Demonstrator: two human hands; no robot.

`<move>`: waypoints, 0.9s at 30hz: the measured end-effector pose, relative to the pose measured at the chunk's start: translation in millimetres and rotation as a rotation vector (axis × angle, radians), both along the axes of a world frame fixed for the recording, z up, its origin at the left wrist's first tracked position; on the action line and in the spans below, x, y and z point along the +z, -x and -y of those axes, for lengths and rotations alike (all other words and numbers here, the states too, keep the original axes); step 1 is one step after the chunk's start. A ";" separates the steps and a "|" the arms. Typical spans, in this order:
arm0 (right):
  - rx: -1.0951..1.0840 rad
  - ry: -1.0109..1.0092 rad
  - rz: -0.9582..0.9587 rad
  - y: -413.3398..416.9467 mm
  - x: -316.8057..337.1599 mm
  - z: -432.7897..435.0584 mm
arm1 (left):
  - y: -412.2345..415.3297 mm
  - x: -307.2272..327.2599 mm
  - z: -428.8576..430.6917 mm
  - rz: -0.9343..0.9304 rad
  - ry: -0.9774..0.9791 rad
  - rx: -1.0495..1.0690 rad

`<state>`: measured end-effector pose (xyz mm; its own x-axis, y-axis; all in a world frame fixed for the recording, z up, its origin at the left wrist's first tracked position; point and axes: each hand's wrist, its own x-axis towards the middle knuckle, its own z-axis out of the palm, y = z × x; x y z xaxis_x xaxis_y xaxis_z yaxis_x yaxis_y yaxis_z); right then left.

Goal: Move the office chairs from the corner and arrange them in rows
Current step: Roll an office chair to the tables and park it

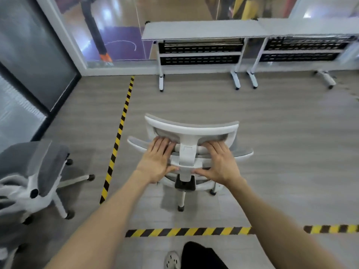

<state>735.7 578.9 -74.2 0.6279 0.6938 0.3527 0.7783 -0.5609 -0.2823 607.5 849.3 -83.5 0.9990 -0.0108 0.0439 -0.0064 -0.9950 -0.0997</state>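
A white-framed office chair (191, 127) with grey mesh stands in the middle of the floor, its back towards me. My left hand (157, 162) lies flat on the left side of the backrest, fingers straight, thumb spread beneath. On the right side of the same backrest my right hand (221, 164) presses in the same way. Both sit either side of the white centre spine. A second grey and white office chair (38, 171) stands at the left edge, apart from my hands.
Two white folding tables (202, 30) (310, 26) on castors line the far glass wall. Yellow-black tape runs up the floor (118, 136) and across in front of my feet (186, 232). A dark glass partition (38, 65) stands at the left.
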 end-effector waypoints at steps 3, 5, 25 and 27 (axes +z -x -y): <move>-0.076 -0.039 0.064 -35.5 -3.6 -25.3 | -55.9 -1.3 -38.6 0.010 0.005 -0.080; -0.131 -0.059 0.112 -59.9 -6.3 -42.7 | -95.0 -4.5 -63.6 0.040 0.021 -0.146; -0.553 -0.019 0.185 -392.5 -10.6 -144.6 | -559.1 2.0 -183.3 0.018 0.017 -0.565; -0.591 -0.039 0.205 -428.2 -7.1 -149.8 | -609.4 2.9 -187.0 0.032 0.033 -0.616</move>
